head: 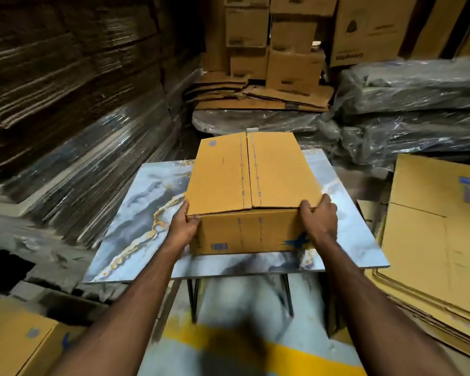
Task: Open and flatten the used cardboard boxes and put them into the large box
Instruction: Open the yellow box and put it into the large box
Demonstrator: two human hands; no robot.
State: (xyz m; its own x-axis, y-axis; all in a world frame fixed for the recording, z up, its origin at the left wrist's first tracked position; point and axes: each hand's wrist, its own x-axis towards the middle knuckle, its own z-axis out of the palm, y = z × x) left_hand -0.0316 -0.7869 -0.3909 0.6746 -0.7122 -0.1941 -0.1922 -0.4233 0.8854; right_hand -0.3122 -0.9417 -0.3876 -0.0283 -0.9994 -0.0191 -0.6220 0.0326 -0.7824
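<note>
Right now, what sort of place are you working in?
Most likely a cardboard storeroom or packing warehouse. Flattened sheets are stacked high on the left, boxes are piled at the back, and wrapped bundles lie on the right. Both hands grip a closed box on a small table.

The cardboard box point(251, 191) on the marble-patterned table point(136, 213) hides the table's middle and the fingers of both hands behind its near corners. The printing on the box's labels is too small to read. Right of the table, the flattened cartons point(432, 240) are cut by the frame edge. Floor below the table is motion-blurred. Left of the table, the stacked sheets point(52, 104) are smeared.
</note>
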